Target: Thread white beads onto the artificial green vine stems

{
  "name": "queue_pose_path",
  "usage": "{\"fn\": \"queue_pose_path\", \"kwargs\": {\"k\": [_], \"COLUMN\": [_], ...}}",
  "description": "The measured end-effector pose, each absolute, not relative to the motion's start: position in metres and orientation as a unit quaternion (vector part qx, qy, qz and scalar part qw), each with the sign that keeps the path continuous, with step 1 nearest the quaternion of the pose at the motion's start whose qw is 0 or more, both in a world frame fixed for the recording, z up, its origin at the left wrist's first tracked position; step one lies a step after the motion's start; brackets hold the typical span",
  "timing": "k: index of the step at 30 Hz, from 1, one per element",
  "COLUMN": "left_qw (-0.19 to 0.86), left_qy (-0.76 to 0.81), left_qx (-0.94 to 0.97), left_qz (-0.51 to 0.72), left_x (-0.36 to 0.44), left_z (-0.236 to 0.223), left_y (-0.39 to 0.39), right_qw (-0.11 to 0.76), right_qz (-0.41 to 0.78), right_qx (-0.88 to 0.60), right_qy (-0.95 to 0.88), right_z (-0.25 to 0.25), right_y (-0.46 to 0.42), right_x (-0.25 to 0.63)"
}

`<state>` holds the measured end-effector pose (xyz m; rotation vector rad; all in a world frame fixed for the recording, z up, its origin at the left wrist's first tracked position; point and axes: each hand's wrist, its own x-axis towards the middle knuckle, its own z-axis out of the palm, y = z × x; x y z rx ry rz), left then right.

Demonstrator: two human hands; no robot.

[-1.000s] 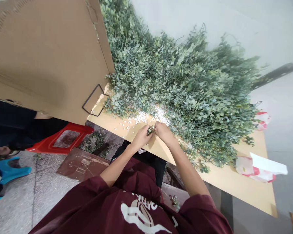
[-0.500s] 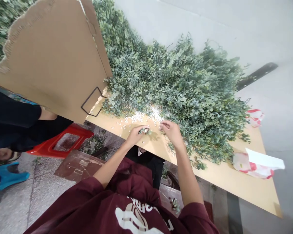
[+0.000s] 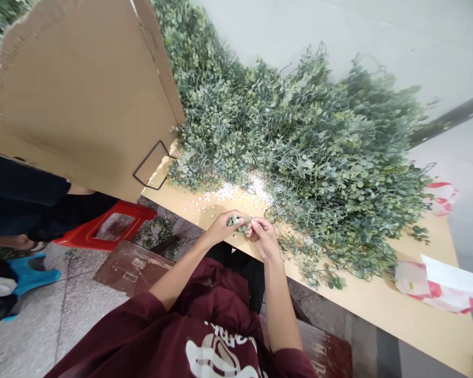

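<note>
While the person in the maroon sweatshirt (image 3: 216, 315) leans over the table (image 3: 362, 296), both hands work close together above its near edge. The left hand (image 3: 222, 228) is curled nearly closed, pinching a small leafy sprig (image 3: 238, 223) between its fingers. The right hand (image 3: 265, 239) is bunched as well, its fingertips pressed against the other end of that sprig. Just past them lies a scatter of small white bits (image 3: 236, 193), and beyond those a great heap of green leafy stems (image 3: 311, 157) spreads along the table towards the wall. A sheet of brown cardboard (image 3: 79, 89) rises at the table's left end, with a bent wire loop (image 3: 150, 165) against it. A red-and-white plastic bag (image 3: 433, 289) lies at the right. Down on the floor sit a red plastic stool (image 3: 114, 226) and a blue stool (image 3: 33, 273).
</note>
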<state>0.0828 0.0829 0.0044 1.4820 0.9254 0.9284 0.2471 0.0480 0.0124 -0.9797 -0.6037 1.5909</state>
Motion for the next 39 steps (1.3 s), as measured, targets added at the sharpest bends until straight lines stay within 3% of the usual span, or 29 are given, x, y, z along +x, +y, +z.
{"fn": "queue_pose_path", "kwargs": {"k": [7, 20, 39], "left_qw": [0.545, 0.635, 0.659], "left_qy": [0.344, 0.279, 0.270], "left_qx": [0.666, 0.647, 0.645], "left_qz": [0.376, 0.317, 0.277], "left_x": [0.081, 0.076, 0.074], "left_z": [0.012, 0.017, 0.024], "left_y": [0.082, 0.088, 0.094], "right_qw": [0.541, 0.523, 0.495], "right_qz": [0.683, 0.689, 0.692], "right_qx": [-0.424, -0.433, -0.459], "right_qy": [-0.247, -0.253, -0.257], "right_z": [0.011, 0.007, 0.010], "right_y": [0.049, 0.050, 0.050], "right_x": [0.244, 0.245, 0.247]}}
